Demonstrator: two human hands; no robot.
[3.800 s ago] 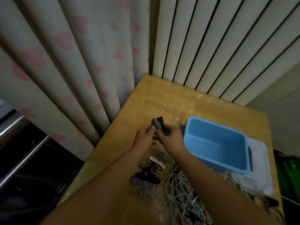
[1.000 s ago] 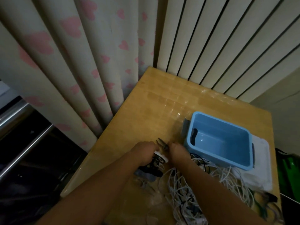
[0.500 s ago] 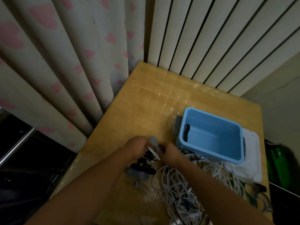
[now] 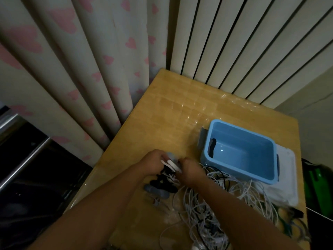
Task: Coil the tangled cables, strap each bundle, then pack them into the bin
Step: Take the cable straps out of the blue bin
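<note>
Wood worktop [image 4: 162,112]: pale and glossy, carrying everything we are working with, set into a corner of curtain and slatted wall.
Left hand [image 4: 153,164]: we have it low over the worktop, fingers curled, pinching the near end of a white strap [image 4: 172,165].
Right hand [image 4: 189,170]: just beside the left, fingers curled in at the strap's other end; how firmly they grip we cannot tell from here.
White strap: stretched between our two hands, with a grey strap end poking up just behind it.
Spare straps [image 4: 158,186]: dark and grey ones in a small heap on the worktop, right under our wrists.
Cables [image 4: 207,204]: white and black, one loose tangle spread beside and under our right forearm, reaching up to the bin.
Bin [image 4: 266,179]: light blue, open, nothing visible inside, standing to the right of our hands.
White cloth [image 4: 286,177]: lying under and beyond the bin's far right side.
</note>
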